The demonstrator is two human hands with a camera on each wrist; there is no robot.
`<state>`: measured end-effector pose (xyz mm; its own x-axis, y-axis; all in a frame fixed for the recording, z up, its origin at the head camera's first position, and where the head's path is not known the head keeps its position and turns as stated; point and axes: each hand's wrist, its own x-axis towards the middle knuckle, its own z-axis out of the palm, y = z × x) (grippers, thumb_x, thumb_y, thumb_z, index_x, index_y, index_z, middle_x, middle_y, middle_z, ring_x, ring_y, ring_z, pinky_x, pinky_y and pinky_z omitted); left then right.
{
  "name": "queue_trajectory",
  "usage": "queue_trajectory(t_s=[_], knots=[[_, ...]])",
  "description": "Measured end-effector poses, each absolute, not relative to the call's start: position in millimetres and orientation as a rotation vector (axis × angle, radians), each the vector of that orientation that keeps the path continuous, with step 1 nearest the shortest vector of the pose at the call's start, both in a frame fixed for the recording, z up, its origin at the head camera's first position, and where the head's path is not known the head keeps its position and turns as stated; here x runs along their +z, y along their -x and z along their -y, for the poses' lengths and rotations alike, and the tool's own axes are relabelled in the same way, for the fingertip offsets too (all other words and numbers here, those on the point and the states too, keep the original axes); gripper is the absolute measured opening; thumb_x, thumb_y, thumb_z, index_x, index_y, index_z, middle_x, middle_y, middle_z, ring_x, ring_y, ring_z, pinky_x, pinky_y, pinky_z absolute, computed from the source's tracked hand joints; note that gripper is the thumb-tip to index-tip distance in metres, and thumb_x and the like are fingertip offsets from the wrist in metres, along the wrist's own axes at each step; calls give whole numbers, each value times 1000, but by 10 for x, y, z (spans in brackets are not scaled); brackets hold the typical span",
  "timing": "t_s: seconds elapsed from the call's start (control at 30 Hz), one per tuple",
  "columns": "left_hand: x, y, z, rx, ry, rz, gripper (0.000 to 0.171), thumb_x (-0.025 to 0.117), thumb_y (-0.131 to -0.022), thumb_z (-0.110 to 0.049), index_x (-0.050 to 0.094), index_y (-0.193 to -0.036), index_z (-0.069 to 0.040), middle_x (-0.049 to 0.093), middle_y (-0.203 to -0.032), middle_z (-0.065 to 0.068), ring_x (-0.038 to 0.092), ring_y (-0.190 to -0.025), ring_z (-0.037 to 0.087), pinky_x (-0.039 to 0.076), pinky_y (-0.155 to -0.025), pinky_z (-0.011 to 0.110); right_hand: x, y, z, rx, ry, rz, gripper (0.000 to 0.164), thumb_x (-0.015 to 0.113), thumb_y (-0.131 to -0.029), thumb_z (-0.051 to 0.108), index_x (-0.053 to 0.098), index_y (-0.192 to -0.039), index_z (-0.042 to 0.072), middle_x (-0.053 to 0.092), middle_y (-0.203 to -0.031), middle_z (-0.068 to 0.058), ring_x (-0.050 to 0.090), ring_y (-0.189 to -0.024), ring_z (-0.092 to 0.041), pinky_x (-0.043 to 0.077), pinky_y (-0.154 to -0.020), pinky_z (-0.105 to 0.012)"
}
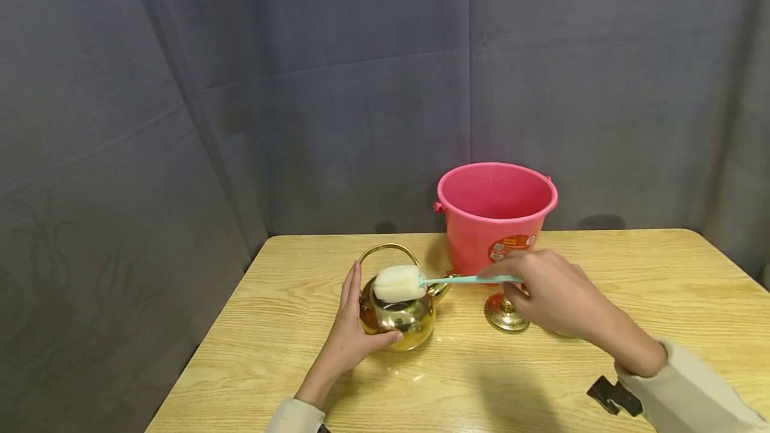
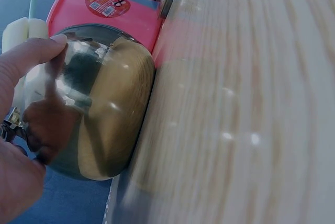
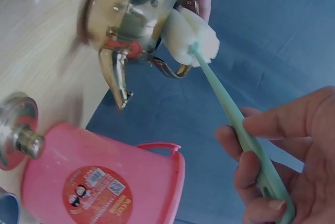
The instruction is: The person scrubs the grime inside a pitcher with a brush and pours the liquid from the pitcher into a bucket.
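A shiny gold kettle (image 1: 403, 329) with a raised loop handle stands uncovered on the table. My left hand (image 1: 351, 333) holds it at the left, thumb on the front of the body and fingers along the far left side. In my right hand (image 1: 550, 293) is the mint-green handle of a sponge brush (image 3: 225, 98), pinched between thumb and curled fingers. Its white sponge head (image 1: 400, 284) is at the kettle's top opening; in the right wrist view it lies against the rim. The kettle's spout (image 3: 116, 80) points toward the bucket side.
Behind the spout stands a pink bucket (image 1: 496, 219) with a red label. The gold lid (image 1: 506, 316) rests knob-up on the wooden table (image 1: 289, 313), left of my right hand. Part of a bluish round object (image 3: 8, 211) shows near the bucket. A grey curtain (image 1: 361, 85) hangs behind.
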<state>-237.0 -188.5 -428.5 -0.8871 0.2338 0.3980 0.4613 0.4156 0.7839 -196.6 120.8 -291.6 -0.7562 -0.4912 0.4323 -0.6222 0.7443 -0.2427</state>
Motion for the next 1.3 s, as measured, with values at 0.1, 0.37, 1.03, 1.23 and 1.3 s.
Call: queue_trajectory(t_s=[0.1, 0.37, 1.03, 1.23, 1.3], knots=[[-4288, 2364, 1887, -1457, 607, 2453, 133, 91, -67, -27, -7, -156, -29, -3, -161, 10, 16, -140, 43, 24, -105, 63, -2982, 1936, -1235, 577, -835, 2584, 41, 63, -76, -6, 77, -105, 19, 57, -71, 17, 32, -49, -3, 31, -43, -24], [-4312, 2353, 1890, -1467, 603, 2457, 132, 91, -67, -27, -6, -156, -31, -4, -161, 6, 15, -141, 42, 24, -105, 62, -3250, 1847, -1271, 694, -830, 2501, 42, 66, -75, -8, 77, -103, 21, 64, -82, 22, 35, -53, 0, 34, -46, -22], [-4355, 2341, 1914, -1480, 593, 2439, 132, 92, -66, -29, -5, -156, -32, -2, -161, 8, 20, -139, 45, 24, -103, 65, -3575, 1592, -1503, 983, -493, 2403, 41, 74, -78, -6, 76, -105, 24, 67, -92, 12, 48, -59, -4, 39, -49, -23], [-4364, 2331, 1931, -1485, 590, 2451, 131, 90, -67, -33, -6, -156, -32, -4, -161, 6, 13, -140, 46, 20, -102, 68, -3599, 1517, -1683, 994, -352, 2397, 39, 77, -79, -2, 76, -110, 21, 71, -107, 1, 57, -78, -3, 41, -52, -22], [-4349, 2340, 1927, -1485, 590, 2447, 131, 90, -67, -33, -6, -156, -32, -3, -161, 5, 13, -140, 45, 20, -103, 68, -3603, 1508, -1750, 984, -329, 2394, 39, 76, -80, -2, 75, -113, 20, 71, -107, 1, 58, -82, 0, 42, -55, -20]])
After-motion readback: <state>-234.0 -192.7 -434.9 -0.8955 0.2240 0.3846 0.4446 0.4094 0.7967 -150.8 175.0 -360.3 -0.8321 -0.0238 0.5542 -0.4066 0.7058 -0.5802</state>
